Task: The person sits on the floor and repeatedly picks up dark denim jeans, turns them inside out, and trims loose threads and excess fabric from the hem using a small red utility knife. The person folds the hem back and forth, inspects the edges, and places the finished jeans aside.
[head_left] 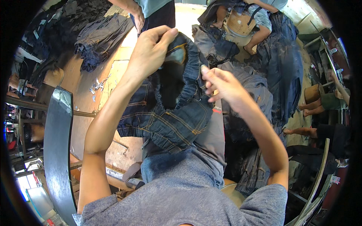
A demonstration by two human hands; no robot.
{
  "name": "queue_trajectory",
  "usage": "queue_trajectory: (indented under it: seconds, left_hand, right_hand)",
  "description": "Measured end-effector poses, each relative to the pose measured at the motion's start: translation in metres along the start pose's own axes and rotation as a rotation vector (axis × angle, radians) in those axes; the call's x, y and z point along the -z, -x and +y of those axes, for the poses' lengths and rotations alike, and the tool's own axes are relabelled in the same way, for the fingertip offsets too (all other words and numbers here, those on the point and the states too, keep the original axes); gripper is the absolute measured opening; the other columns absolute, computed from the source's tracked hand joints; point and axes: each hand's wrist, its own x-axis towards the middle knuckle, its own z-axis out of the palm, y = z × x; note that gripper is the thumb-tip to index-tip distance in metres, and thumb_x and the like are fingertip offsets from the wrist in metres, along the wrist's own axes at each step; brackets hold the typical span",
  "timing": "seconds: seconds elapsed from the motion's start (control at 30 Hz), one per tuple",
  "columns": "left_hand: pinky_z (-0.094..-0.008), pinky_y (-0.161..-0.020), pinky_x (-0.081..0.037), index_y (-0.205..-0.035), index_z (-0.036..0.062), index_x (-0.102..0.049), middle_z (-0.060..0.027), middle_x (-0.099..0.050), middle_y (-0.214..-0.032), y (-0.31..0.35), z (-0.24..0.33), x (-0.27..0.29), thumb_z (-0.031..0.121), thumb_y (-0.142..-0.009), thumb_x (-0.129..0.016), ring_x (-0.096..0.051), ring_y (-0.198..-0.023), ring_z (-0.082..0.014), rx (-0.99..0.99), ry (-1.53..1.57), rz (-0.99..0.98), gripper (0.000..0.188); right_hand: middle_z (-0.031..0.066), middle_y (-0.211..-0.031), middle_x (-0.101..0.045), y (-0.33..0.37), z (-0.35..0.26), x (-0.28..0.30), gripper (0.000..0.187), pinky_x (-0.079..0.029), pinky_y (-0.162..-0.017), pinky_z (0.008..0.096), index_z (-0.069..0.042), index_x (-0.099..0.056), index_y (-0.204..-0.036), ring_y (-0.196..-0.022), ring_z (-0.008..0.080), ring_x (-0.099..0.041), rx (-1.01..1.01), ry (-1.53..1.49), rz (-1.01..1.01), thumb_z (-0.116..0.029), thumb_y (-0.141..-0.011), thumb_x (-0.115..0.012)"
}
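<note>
A pair of dark blue jeans [169, 124] with orange stitching hangs in front of my chest, its waistband held open. My left hand [151, 49] grips the far side of the waistband from above, fingers curled over the denim. My right hand [222, 84] pinches the near right edge of the waistband between thumb and fingers. The inside of the jeans shows as a dark opening between my two hands.
Heaps of dark jeans [98, 37] lie on the wooden table at upper left, and more denim [279, 64] is piled on the right. One person [151, 11] stands at the top, another [256, 22] sits at upper right. A dark curved chair back [56, 150] is at left.
</note>
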Motion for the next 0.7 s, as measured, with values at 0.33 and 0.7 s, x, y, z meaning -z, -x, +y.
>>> queue_trajectory:
  seconds: [0.33,0.7]
  left_hand:
    - [-0.0384,-0.075,-0.063,-0.112,-0.0002,-0.076,-0.0100,-0.079,-0.092,-0.085,0.111,0.055,0.034,-0.120,-0.054,-0.077,-0.078,-0.0237,-0.225,0.839,0.658,0.042]
    - [-0.0201,-0.059,-0.035,-0.110,0.0149,-0.059,0.0096,-0.053,-0.086,0.074,0.086,-0.017,0.030,-0.121,-0.055,-0.043,-0.069,0.0019,0.137,0.653,0.519,0.019]
  right_hand:
    - [0.0068,-0.131,-0.058,-0.017,-0.011,-0.050,0.068,-0.054,-0.096,0.0319,-0.004,-0.042,-0.156,-0.121,0.0149,-0.058,0.896,0.034,0.290,-0.028,-0.106,-0.081]
    - [-0.0065,-0.107,-0.066,-0.021,-0.031,-0.037,0.034,-0.041,-0.091,0.0258,-0.010,-0.075,-0.120,-0.099,0.0049,-0.052,0.341,-0.605,0.245,-0.040,-0.117,-0.061]
